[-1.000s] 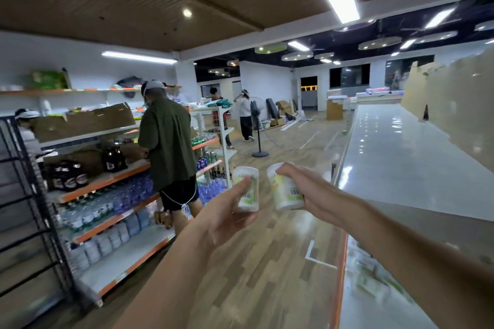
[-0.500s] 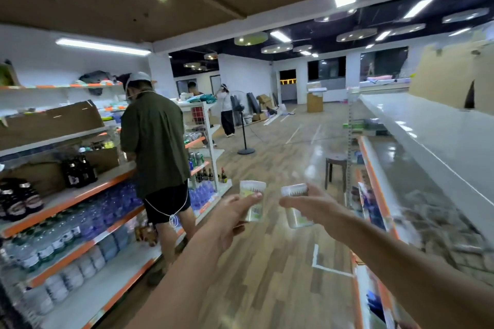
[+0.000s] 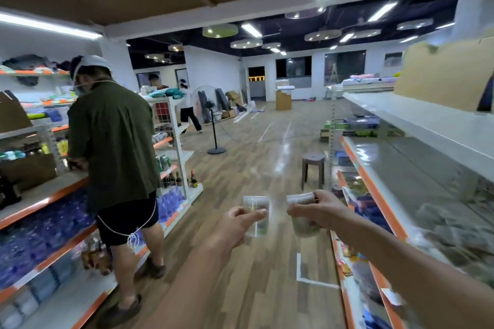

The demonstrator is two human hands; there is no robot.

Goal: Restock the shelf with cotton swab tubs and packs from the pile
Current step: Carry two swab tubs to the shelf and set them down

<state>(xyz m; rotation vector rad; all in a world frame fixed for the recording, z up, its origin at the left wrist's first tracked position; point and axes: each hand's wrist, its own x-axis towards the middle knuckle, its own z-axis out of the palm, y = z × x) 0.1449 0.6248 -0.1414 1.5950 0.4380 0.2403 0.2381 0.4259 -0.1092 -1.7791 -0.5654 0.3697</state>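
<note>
Clear tubs point(image 3: 256, 218), two, one per hand point(image 3: 235, 224).

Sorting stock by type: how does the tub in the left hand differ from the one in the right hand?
The left tub stands upright, while the right tub tilts, its top leaning toward the left one. The left hand grips its tub from the side, with most of the tub showing; the right hand wraps over its tub's top and hides more. Both look like small clear tubs; blur hides the labels.
</note>
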